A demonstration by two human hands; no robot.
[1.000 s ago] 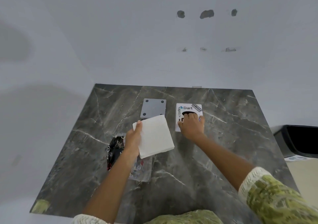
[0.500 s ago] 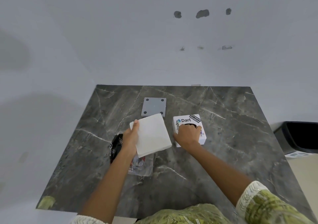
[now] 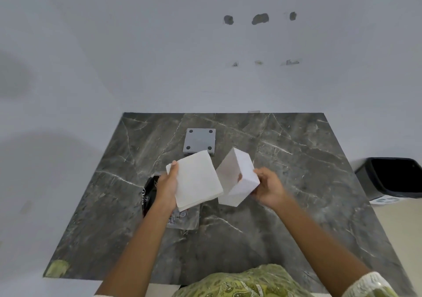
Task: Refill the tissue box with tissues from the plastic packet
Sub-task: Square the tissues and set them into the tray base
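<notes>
Over at the far left corner of the dark marble table (image 3: 319,182) there is a small yellowish patch (image 3: 57,268), close to the near edge; moving in, a black packet (image 3: 149,193) lies flat on the top, with clear wrap (image 3: 185,219) trailing from it toward the person, and both are partly hidden under the left arm. The left hand (image 3: 167,186) is held above that packet, closed on the left edge of a white square stack of tissues (image 3: 196,179), thumb on top and the other fingers underneath out of sight; the stack is lifted off the table and tilted slightly. Behind it, farther from the person, a grey square plate (image 3: 201,141) with four dark holes at its corners lies flat; the stack's far corner overlaps its near edge from this angle. Just to the right, the white box (image 3: 239,182) is off the table too, tipped on a slant, a plain side and a shaded face turned up; its left edge sits just beside the tissues, and whether they touch I cannot tell. The right hand (image 3: 269,188) grips the box by its right side, fingers curled round it. Farthest right, off the table, a black bin (image 3: 392,178) stands on the floor.
</notes>
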